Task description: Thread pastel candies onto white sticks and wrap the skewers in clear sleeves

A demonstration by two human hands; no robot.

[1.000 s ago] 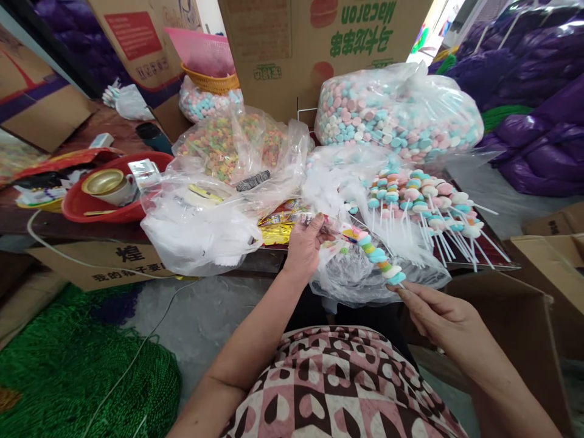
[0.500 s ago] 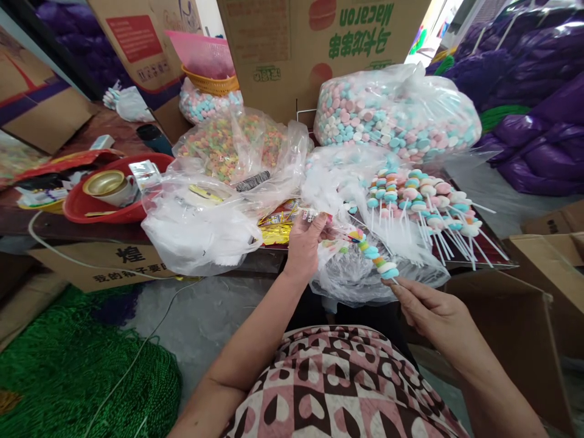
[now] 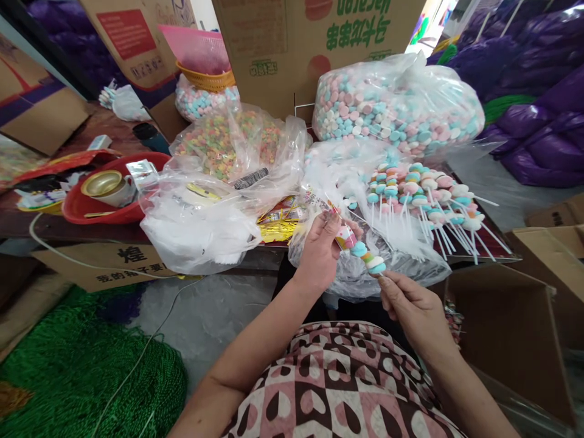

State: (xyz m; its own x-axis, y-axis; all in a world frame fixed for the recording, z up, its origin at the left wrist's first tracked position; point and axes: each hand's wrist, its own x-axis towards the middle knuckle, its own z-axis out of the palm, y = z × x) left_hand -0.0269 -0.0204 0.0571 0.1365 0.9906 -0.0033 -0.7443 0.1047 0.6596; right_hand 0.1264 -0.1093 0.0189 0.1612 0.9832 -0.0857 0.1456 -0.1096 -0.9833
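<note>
My right hand (image 3: 408, 304) pinches the stick of a marshmallow skewer (image 3: 367, 258), threaded with blue, white and gummy-coloured pieces. A clear printed wrapper (image 3: 344, 237) covers the far end of the skewer. My left hand (image 3: 322, 249) is closed on this wrapper, its fingertips partly hiding it. Beyond my hands to the right lies a pile of finished-looking marshmallow skewers (image 3: 420, 194), white sticks toward me. Under my hands spreads a crumpled clear plastic bag (image 3: 410, 267). Printed wrappers with gold edges (image 3: 278, 230) lie just left of my left hand.
Bags of marshmallows (image 3: 392, 109) and gummy rings (image 3: 214, 143) stand at the back before a large carton (image 3: 269, 42). On the left are a white plastic bag (image 3: 196, 237) and a red basin (image 3: 73, 204). An open carton (image 3: 515, 340) stands low at right.
The wrapper has been drawn over the far end of the skewer, covering its upper pieces. My left hand has shifted right and closer to my right hand, which moved slightly left.
</note>
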